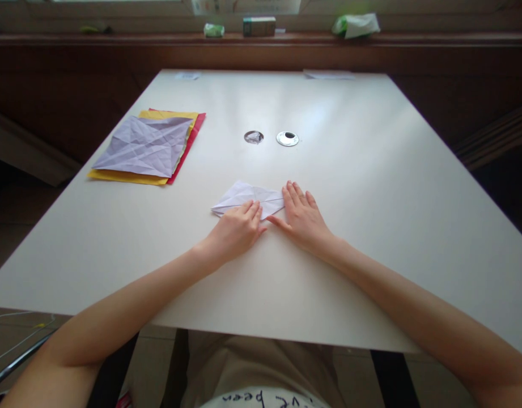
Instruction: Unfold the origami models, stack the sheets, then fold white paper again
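Note:
A folded sheet of white paper [240, 194], shaped like a flat diamond with crease lines, lies on the white table [261, 289] in front of me. My left hand [240, 226] rests on its near edge, fingers laid flat over the paper. At the paper's right tip my right hand [304, 218] lies flat, with its thumb stretched toward the left hand. Parts of the near edge and the right tip are hidden under the fingers. Neither hand grips anything.
A stack of creased paper sheets, pale lilac [145, 146] over yellow and red, lies at the table's left. Two round cable holes [254, 137] sit mid-table. Flat papers [329, 75] lie at the far edge. A small box [259, 26] and packets [356, 25] stand on the ledge behind.

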The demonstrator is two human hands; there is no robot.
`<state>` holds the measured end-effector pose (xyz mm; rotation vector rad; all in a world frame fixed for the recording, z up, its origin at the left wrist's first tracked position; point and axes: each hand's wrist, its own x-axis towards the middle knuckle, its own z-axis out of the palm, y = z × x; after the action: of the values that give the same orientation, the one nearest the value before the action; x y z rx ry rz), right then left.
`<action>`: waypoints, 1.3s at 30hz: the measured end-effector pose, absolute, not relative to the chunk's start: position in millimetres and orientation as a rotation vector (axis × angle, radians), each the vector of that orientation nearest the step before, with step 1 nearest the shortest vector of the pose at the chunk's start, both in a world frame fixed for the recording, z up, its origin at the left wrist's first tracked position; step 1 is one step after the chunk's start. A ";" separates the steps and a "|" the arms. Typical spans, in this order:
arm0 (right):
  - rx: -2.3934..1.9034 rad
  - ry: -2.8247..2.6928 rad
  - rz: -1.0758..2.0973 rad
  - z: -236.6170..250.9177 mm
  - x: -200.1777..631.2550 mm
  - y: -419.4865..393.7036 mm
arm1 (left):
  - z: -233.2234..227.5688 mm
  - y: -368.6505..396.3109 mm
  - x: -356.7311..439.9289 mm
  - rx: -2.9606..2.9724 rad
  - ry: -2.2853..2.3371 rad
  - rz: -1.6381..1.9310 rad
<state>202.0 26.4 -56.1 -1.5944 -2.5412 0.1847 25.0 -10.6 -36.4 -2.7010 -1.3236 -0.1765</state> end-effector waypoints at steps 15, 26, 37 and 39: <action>-1.583 -2.523 0.193 -57.0 201.4 25.9 | -30.1 -26.9 24.2 -2.811 -1.373 0.010; -1.564 -2.508 0.200 -57.4 201.4 25.2 | -18.3 -30.2 28.9 -2.809 -1.360 0.021; -1.560 -2.498 0.198 -58.5 201.0 25.6 | -18.4 -31.4 26.5 -2.818 -1.349 -0.083; -1.548 -2.490 0.184 -58.5 201.5 25.2 | -19.6 -30.3 27.5 -2.818 -1.351 -0.136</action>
<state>201.5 25.2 -58.5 -1.5478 -2.4897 0.1838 27.5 -30.3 -19.6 -2.8180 -1.3505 -0.1357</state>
